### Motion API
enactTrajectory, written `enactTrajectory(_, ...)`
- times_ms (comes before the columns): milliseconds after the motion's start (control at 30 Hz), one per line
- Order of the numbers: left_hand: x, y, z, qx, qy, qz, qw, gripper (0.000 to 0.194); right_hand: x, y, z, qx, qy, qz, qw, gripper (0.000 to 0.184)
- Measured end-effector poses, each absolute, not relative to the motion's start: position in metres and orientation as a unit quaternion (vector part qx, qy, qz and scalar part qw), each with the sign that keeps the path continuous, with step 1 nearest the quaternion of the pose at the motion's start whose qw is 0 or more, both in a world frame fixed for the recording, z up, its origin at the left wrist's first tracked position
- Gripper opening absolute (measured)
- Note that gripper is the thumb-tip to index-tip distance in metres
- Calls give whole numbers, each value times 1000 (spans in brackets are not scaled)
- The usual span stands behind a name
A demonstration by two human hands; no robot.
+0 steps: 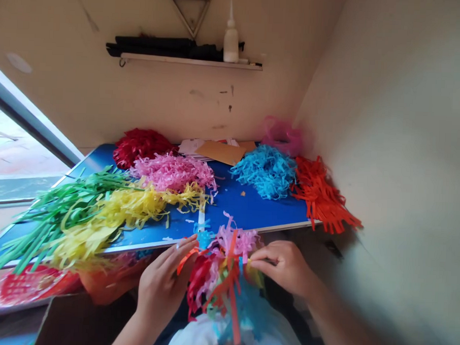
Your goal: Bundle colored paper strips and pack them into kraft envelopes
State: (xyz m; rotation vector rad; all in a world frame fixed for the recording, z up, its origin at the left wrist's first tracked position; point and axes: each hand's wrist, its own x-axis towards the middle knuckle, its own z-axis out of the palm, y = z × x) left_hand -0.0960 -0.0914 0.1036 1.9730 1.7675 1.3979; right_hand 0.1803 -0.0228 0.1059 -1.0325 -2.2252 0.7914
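A bunch of multicoloured paper strips (220, 274), mixed pink, red, orange, blue and yellow, is held between my two hands over my lap, in front of the table edge. My left hand (168, 276) holds it from the left side, with orange and blue strips close to the fingertips. On the other side, my right hand (283, 264) pinches a yellow piece of the same bunch between thumb and fingers. The long orange strip hangs down the front, and the lower part of the bunch is blurred.
The blue table (228, 203) carries fringed paper piles: green (76, 196), yellow (137, 206), pink (172, 172), red (141, 148), light blue (266, 171) and orange (324, 194). Brown envelopes (223, 152) lie behind. A white bottle (231, 43) stands on the wall shelf (189, 62).
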Motion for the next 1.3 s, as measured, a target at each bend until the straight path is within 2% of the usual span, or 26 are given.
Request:
enactTrajectory(133, -104, -96, 105, 599, 610, 506, 112, 22, 182, -20, 110, -429, -825, 269, 251, 14)
enactTrajectory(200, -109, -97, 107, 578, 620, 519, 112, 24, 184, -18, 111, -420, -832, 254, 258, 8)
enactTrajectory(267, -115, -97, 111, 587, 622, 508, 101, 24, 186, -16, 111, -395, -846, 231, 274, 19)
enactTrajectory(333, -122, -95, 116, 628, 607, 477, 96, 23, 188, -12, 109, -382, -859, 200, 275, 24)
enactTrajectory(467, -138, -90, 128, 717, 577, 383, 77, 23, 195, -3, 106, -385, -878, 136, 250, 14)
enactTrajectory(567, -148, -88, 135, 753, 570, 320, 74, 27, 202, 3, 109, -375, -890, 106, 236, 13)
enactTrajectory(700, -144, -87, 136, 758, 564, 303, 125, 28, 207, 6, 120, -372, -901, 120, 189, 17)
enactTrajectory(833, -128, -87, 127, 715, 578, 320, 231, 28, 199, 6, 128, -366, -882, 210, 211, 18)
enactTrajectory(900, -122, -86, 123, 694, 606, 307, 238, 29, 195, 4, 128, -376, -861, 260, 223, 18)
enactTrajectory(1167, -124, -72, 128, 689, 630, 205, 292, 27, 190, 6, 107, -452, -803, 324, 215, 12)
enactTrajectory(1300, -114, -46, 131, 627, 621, 324, 339, 29, 166, 23, 116, -519, -786, 253, 222, 16)
